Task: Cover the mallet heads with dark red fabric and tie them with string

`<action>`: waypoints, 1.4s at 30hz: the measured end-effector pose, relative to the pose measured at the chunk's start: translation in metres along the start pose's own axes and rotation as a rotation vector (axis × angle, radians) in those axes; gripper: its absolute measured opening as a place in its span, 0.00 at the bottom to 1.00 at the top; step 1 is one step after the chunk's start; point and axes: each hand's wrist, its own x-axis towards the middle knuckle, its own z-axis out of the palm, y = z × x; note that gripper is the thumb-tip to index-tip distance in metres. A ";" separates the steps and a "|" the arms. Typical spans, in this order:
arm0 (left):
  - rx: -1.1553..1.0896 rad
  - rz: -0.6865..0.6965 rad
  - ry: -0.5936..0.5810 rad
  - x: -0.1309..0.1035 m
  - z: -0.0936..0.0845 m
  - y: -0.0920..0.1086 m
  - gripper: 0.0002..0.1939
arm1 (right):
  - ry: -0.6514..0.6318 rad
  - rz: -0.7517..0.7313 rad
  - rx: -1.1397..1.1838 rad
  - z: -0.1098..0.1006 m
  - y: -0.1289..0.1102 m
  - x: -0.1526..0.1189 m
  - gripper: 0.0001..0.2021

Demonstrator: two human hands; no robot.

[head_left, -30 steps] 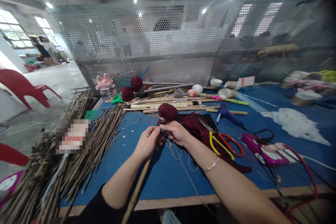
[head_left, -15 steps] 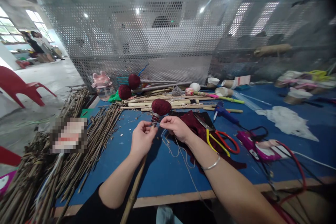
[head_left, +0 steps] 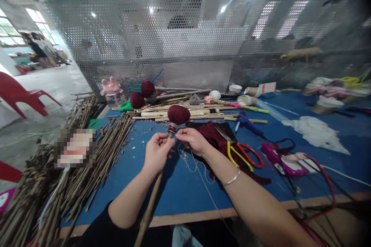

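My left hand (head_left: 159, 152) is closed round a wooden stick (head_left: 151, 200) just below its dark red, cloth-covered round head (head_left: 179, 115). Grey string wraps the neck (head_left: 172, 128) of that head in several turns. Pinched in the fingers of my right hand (head_left: 193, 141), close beside the neck, is the loose grey string (head_left: 207, 187), which trails down over the table's front edge. Dark red cloth (head_left: 208, 135) lies right of my right hand, with scissors (head_left: 243, 154) with red and yellow handles on top.
A blue glue gun (head_left: 246, 123) and a purple power strip (head_left: 290, 162) with cables lie to the right. Bundles of thin sticks (head_left: 95, 166) cover the left side. Two more dark red heads (head_left: 147, 88) rest at the back, before a perforated metal screen (head_left: 179, 38).
The view has shifted slightly. My right hand stays near the neck with the string, and my left hand keeps its hold on the stick; the red head shows slightly larger.
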 end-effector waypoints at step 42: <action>0.147 -0.029 0.013 0.000 -0.001 -0.007 0.21 | -0.028 -0.024 0.027 0.003 -0.002 -0.007 0.12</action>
